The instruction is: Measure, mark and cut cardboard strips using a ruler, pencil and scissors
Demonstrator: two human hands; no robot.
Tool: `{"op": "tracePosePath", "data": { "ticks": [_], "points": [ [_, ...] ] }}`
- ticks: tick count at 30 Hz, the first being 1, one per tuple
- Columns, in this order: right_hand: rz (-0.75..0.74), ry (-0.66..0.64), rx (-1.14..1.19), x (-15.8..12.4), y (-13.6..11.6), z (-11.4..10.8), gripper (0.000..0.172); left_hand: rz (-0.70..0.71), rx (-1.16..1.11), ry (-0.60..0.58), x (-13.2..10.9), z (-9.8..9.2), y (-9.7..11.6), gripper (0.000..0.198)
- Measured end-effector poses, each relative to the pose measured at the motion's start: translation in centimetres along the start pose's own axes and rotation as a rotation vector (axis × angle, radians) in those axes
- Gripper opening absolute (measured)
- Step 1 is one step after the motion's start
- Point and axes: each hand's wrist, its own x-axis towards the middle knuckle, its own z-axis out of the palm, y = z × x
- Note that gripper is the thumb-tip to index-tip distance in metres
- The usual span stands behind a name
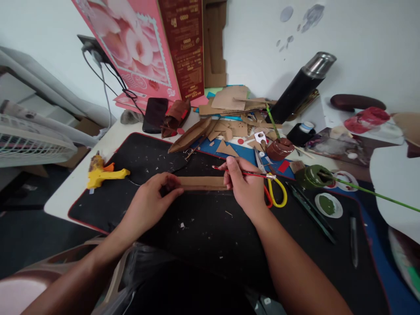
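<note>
A narrow brown cardboard strip (205, 183) lies lengthwise across the black mat, between my two hands. My left hand (157, 192) pinches its left end between thumb and fingers. In my right hand (244, 183) is a thin red paintbrush (254, 173), held crosswise with its metal ferrule pointing right. The fingers of that hand also reach the strip's right end; how firmly they hold it is hidden. Scissors with red and yellow handles (278, 194) lie just right of my right hand. Behind the strip rests a folded brown cardboard boat shape (190, 135).
A yellow glue gun (106, 175) sits at left. Cardboard scraps (232, 127), a phone (155, 114) and a leaning black thermos (297, 89) are at the back. Open jars of brown paint (279, 149) and green paint (311, 177) stand right, with sticks in them.
</note>
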Motion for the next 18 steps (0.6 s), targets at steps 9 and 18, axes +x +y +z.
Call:
{"op": "tracePosePath", "data": {
  "ticks": [9,18],
  "points": [
    [0.026,-0.014,-0.029,0.1,0.5,0.0,0.044,0.268,0.203,0.116,0.4,1.4,-1.3,0.014],
    [0.138,-0.056,0.027,0.4,0.6,0.2,0.048,0.577,0.423,0.152,-2.5,3.5,0.3,0.030]
  ]
}}
